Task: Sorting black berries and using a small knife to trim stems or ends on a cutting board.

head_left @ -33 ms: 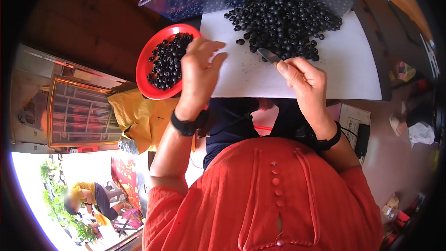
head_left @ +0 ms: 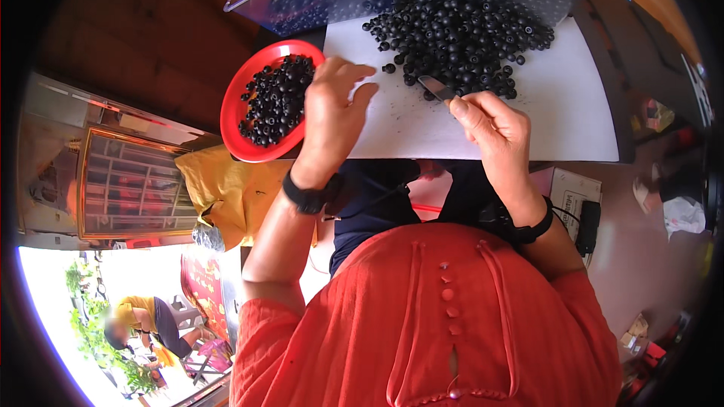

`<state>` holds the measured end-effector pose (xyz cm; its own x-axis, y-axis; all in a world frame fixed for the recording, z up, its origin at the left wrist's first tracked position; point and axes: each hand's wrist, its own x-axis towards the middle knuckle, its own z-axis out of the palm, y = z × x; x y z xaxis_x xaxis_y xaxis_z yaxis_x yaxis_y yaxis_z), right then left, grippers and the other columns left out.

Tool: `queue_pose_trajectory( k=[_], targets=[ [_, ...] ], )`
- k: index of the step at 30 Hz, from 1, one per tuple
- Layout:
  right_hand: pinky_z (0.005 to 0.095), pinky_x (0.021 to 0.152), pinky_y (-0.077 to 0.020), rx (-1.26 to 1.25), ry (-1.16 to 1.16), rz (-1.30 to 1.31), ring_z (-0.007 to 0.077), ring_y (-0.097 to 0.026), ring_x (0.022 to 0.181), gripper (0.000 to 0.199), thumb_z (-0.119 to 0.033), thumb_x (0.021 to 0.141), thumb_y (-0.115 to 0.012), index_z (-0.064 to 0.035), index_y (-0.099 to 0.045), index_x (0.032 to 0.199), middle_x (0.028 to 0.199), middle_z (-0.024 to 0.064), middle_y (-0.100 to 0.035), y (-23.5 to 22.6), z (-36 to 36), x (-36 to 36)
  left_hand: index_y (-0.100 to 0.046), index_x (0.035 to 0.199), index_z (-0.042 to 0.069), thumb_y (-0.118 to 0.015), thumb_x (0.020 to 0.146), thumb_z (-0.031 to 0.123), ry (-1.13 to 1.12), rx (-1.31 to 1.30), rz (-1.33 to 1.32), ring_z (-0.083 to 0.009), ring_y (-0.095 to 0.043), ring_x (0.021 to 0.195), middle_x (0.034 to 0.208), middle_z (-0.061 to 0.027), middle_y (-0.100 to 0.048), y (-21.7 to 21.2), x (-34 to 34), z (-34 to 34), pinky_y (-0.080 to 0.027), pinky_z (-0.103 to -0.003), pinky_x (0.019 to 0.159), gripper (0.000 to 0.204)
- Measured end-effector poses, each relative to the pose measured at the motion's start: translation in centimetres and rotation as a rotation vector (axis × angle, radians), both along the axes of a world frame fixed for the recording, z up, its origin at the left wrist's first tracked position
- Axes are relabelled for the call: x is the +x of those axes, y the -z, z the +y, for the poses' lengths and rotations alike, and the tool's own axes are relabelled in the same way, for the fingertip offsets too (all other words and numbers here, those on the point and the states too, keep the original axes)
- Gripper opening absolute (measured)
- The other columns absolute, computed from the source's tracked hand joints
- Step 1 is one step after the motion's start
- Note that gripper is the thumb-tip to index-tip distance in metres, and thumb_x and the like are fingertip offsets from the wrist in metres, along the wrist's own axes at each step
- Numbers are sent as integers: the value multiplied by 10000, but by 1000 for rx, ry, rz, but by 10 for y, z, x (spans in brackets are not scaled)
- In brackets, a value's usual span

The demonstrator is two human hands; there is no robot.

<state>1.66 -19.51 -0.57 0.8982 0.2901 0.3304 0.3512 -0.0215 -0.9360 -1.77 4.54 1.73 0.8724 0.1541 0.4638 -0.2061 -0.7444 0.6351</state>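
On white board [head_left: 400,128], round black beads [head_left: 460,41], right hand [head_left: 498,130] clamped on flat knife [head_left: 435,88], left hand [head_left: 330,109], fingers apart

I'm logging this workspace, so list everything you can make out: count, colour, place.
Sheet: one, white, centre
Plate: one, red, left of sheet
Bins: two visible, clear, top
Dark round pieces: too many to count, black, on sheet, in plate and bins
Knife: one, grey blade, by the pieces
Cloth: one, yellow, below plate
Box: one, pale, below sheet's right
Plastic bag: one, white, far right
Other person: one, yellow top, lower left
Wristbands: two, black, both wrists
Left hand: one, bare, beside plate
Right hand: one, bare, holding knife
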Motion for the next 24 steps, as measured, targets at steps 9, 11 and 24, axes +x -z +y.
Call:
queue_pose_trajectory(
  k=[9,11,24],
  targets=[
    [245,503,-293,152,7,-4,19,-366,577,272,-202,997,-754,22,-697,853,611,-55,-450,4,5,3,-753,1059,1,-768,825,66,9,351,50,-301,-671,880,987,-153,-664,19,46,-2,-545,-387,787,243],
    [249,501,-295,137,3,-8,20,-366,572,274,-202,997,-753,23,-696,852,606,-50,-450,3,3,3,-749,1051,-8,-763,827,65,15,349,48,-309,-674,877,991,-159,-666,22,52,3,-544,-391,787,236],
    [301,461,-413,-109,9,-135,109,-540,467,269,-244,984,-744,-12,-714,853,549,54,-556,2,10,-3,-758,1124,-44,-685,967,23,160,-697,200,-83,-579,712,871,-23,-635,2,-20,-16,-469,-239,662,186]
  ],
)
